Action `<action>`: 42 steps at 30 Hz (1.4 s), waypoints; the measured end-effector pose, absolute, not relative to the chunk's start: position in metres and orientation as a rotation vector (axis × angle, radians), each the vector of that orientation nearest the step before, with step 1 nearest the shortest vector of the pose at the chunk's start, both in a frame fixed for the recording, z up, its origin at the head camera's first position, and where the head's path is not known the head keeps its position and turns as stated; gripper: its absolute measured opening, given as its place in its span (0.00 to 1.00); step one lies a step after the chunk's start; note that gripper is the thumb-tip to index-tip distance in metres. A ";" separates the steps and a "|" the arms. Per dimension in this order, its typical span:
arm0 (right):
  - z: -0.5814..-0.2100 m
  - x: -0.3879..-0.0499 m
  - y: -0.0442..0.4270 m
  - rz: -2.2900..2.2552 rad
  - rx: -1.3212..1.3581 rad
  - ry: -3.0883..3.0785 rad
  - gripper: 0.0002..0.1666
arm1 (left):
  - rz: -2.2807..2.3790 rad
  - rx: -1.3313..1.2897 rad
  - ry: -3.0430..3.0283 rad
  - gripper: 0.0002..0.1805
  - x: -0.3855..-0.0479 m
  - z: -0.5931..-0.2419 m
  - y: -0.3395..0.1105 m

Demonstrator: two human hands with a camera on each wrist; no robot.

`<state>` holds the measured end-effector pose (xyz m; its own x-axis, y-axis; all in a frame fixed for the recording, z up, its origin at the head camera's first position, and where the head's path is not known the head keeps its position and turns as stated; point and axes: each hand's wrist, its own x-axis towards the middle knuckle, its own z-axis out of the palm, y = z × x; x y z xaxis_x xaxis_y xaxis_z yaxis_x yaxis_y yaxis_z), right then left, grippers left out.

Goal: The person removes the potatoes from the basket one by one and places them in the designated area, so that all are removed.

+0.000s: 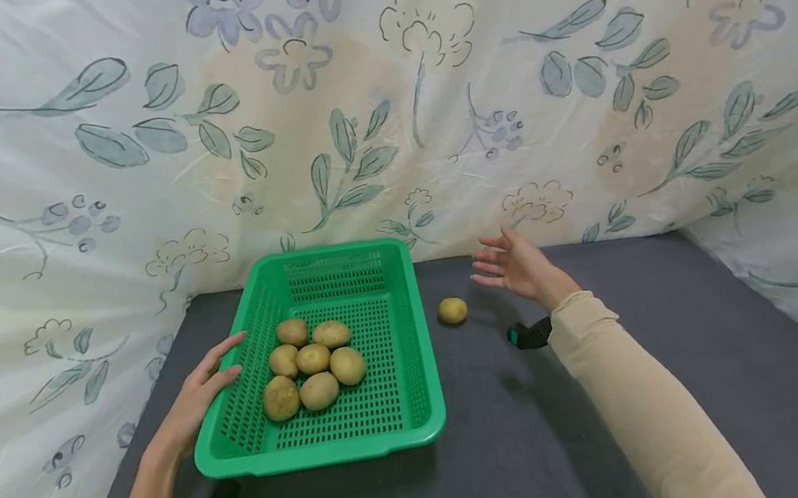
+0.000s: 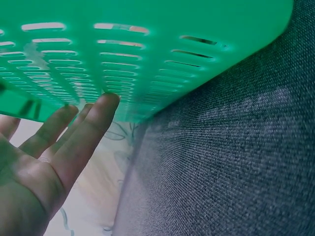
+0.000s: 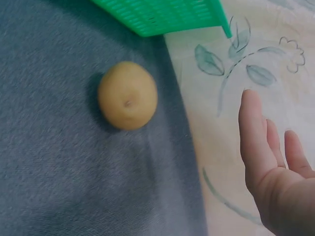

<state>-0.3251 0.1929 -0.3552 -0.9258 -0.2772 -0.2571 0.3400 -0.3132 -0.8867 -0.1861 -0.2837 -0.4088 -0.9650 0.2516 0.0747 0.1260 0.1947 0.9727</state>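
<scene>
A green plastic basket (image 1: 411, 441) with slotted walls stands on the dark cloth, holding several potatoes (image 1: 313, 359) grouped toward its left side. My left hand (image 1: 195, 398) touches the basket's left side near the rim. In the left wrist view its fingers (image 2: 81, 140) are fairly straight, with tips close against the slotted outer wall. One small yellowish potato (image 1: 452, 310) lies on the cloth just right of the basket. Beyond and right of that potato, my right hand (image 1: 518, 267) is raised with spread fingers and holds nothing; the right wrist view shows a gap between hand and potato (image 3: 128, 96).
Dark grey cloth (image 1: 502, 454) covers the table. A flowered curtain (image 1: 352, 120) hangs behind and along both sides, meeting the table's back edge near the basket. Black straps with devices (image 1: 529, 334) are on both wrists.
</scene>
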 end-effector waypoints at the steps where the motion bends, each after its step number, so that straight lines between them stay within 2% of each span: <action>1: -0.353 -0.325 0.192 -2.278 0.069 1.556 0.41 | 1.901 0.373 2.341 0.29 -0.186 -0.409 -0.283; 9: -0.335 -0.325 0.178 -2.286 0.026 1.558 0.41 | 1.898 0.378 2.348 0.29 -0.187 -0.409 -0.282; 42: -0.301 -0.328 0.097 -2.253 -0.067 1.513 0.38 | 1.888 0.383 2.365 0.29 -0.186 -0.409 -0.282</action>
